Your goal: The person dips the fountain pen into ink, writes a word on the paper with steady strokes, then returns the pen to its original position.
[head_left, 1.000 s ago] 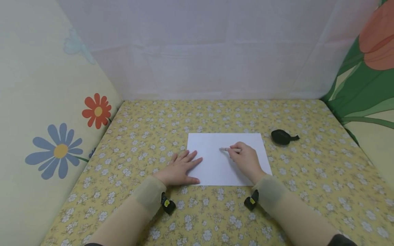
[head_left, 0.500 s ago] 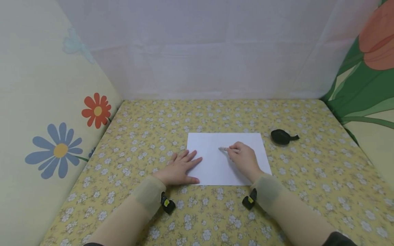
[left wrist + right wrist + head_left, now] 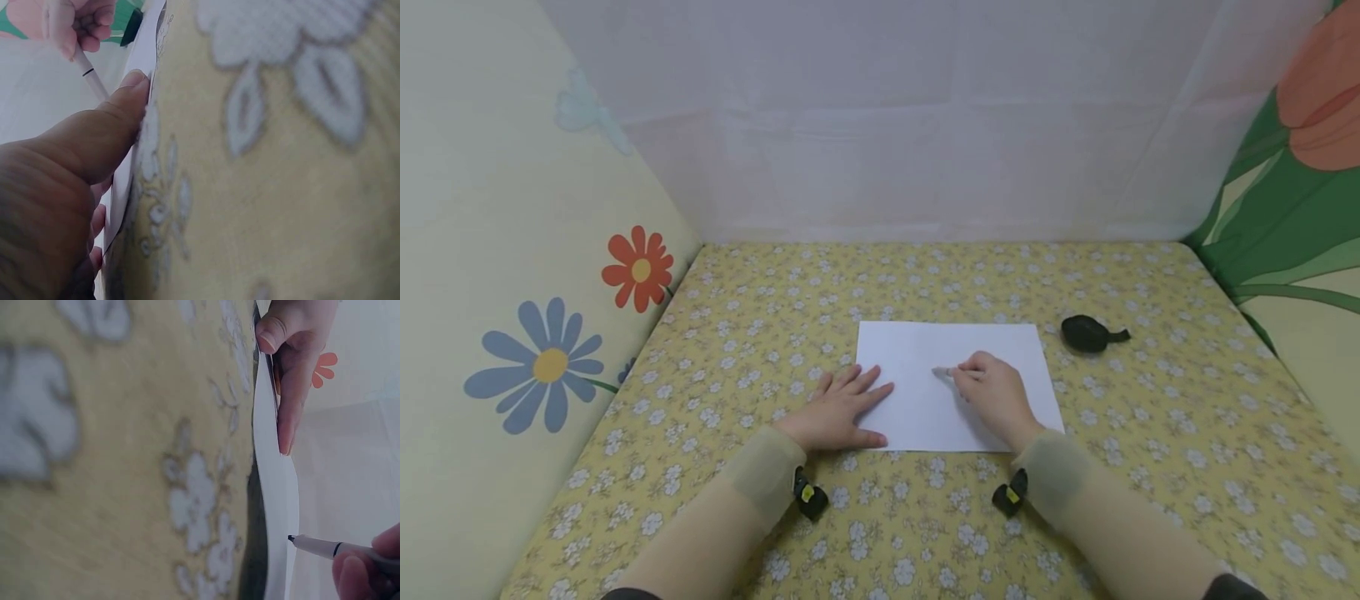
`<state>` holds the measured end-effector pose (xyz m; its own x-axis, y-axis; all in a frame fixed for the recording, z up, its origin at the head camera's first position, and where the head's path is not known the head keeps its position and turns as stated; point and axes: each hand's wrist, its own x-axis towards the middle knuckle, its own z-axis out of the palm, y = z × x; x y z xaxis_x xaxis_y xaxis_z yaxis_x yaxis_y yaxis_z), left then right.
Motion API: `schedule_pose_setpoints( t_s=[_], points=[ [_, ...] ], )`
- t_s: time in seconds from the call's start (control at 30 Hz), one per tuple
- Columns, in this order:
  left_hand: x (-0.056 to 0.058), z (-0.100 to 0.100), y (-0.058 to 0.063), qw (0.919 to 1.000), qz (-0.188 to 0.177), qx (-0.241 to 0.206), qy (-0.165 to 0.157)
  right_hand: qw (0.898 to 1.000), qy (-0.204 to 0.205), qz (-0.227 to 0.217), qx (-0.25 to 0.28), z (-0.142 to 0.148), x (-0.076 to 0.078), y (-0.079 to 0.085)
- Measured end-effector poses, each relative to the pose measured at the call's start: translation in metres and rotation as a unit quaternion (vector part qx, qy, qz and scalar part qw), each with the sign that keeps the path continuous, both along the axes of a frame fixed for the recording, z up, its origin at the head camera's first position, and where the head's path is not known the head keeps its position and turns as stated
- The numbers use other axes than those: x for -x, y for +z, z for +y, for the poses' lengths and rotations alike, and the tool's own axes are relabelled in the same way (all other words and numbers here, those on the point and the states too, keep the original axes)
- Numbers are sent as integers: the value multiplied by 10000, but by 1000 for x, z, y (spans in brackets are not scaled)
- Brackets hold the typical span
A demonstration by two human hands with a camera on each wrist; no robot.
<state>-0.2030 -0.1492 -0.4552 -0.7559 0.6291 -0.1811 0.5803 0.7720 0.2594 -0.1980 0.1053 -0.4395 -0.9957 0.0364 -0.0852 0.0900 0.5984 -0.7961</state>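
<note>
A white sheet of paper (image 3: 906, 346) lies on the flowered cloth in front of me. My left hand (image 3: 835, 413) rests on its left side, fingers spread and thumb near the front edge. In my right hand (image 3: 1002, 393) a slim light-coloured marker (image 3: 320, 546) is pinched between thumb and fingers. In the right wrist view its dark tip is at the paper's surface; whether it touches cannot be told. The left wrist view shows the marker's barrel (image 3: 92, 76) with a thin dark band, beyond my left thumb. No marks can be made out on the sheet.
A small black pouch (image 3: 1084, 333) with a short strap lies right of the sheet. Yellow floral cloth (image 3: 760, 308) covers the table. A pale hanging sheet (image 3: 880, 125) closes the back, and panels with painted flowers stand at both sides.
The marker's tip has shifted slightly left, then a little toward me, with my right hand moving along. My left hand stays in place on the paper.
</note>
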Motion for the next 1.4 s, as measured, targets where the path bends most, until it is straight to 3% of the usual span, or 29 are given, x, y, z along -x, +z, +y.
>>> schedule_pose_setpoints(
  t_s=[0.47, 0.8, 1.03, 1.4],
  points=[
    [0, 1, 1, 10000, 12, 48, -2, 9976, 511, 327, -335, -6, -24, 4],
    [0, 1, 1, 9999, -6, 101, 30, 9947, 905, 467, -143, -10, -38, 3],
    [0, 0, 0, 10000, 1, 64, -9, 9969, 482, 542, 312, 1, -31, 2],
    [-1, 0, 2, 10000, -47, 9, -13, 9978, 365, 533, -174, 11, -15, 0]
  ],
)
